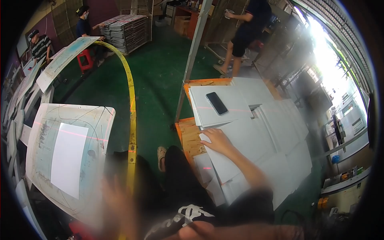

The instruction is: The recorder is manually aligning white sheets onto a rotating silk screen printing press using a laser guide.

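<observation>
My right hand (pixel 218 141) grips the near-left corner of a white sheet (pixel 224 164), its fingers on top and its thumb by the edge. That sheet lies over stacks of white sheets (pixel 256 132) on a wooden table to my right. Past that hand, a dark-screened phone (pixel 217 103) rests on the sheets. My left hand (pixel 114 198) is low beside a worn pale board (pixel 98 160), and motion blur hides how its fingers are set. On the board lies one white rectangular sheet (pixel 69 160), slightly slanted, with a red light line across its upper part.
A curved yellow metal rail (pixel 132 104) links the near board with another board (pixel 64 60) farther off. A metal post (pixel 194 56) rises at the table's left corner. Beyond are a red stool (pixel 85 60), stacked bundles (pixel 125 34), two people at the left and one walking at the back right.
</observation>
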The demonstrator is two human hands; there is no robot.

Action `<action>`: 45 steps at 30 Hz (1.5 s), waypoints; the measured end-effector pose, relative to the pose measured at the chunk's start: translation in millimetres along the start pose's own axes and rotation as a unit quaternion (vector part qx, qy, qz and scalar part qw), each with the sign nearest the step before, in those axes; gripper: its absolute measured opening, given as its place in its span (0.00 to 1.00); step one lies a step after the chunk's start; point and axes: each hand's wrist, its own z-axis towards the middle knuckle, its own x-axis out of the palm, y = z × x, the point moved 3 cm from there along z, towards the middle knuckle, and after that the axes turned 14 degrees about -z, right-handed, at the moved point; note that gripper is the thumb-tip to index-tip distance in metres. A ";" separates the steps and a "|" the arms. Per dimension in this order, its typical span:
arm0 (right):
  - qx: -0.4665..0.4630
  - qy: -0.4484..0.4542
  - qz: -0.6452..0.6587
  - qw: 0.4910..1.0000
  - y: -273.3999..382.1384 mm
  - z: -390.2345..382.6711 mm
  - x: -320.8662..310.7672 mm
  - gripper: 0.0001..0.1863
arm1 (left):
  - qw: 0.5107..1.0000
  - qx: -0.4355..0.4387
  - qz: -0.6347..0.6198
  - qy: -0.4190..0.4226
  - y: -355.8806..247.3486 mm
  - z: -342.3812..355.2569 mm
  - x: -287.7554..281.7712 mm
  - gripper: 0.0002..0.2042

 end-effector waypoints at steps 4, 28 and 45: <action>-0.007 -0.013 0.009 1.000 0.4 3.9 -2.7 0.22 | 0.999 0.030 -0.007 0.010 -8.0 0.3 0.1 0.27; -0.156 -0.288 0.026 0.944 83.6 -23.5 -83.8 0.11 | 0.588 0.048 -0.678 0.439 -156.7 -44.2 201.3 0.24; 0.056 -0.314 0.028 0.947 14.4 0.1 -70.1 0.29 | 0.650 -0.180 -0.689 0.265 -38.6 -27.0 141.1 0.20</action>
